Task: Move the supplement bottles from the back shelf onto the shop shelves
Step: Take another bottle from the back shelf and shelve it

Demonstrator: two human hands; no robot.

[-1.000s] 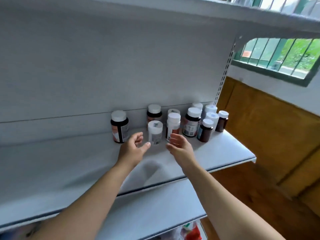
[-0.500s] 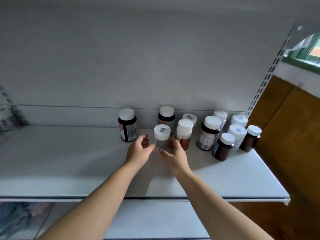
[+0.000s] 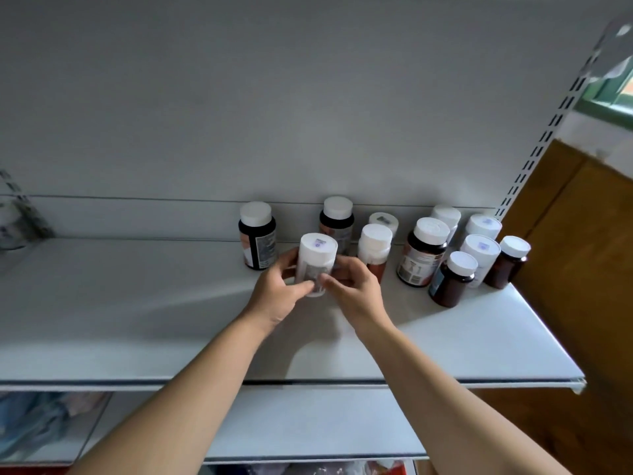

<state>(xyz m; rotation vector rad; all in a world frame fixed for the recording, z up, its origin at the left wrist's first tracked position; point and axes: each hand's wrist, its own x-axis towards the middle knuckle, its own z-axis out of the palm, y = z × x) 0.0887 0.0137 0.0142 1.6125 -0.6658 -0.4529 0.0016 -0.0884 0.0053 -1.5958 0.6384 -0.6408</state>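
Brown wooden panel (image 3: 582,269) at right, green window frame (image 3: 606,109) above it, blurred packages (image 3: 41,426) lower left

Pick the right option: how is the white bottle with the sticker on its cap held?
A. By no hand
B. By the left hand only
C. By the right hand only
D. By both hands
D: the left hand and the right hand both curl their fingers round the white bottle.
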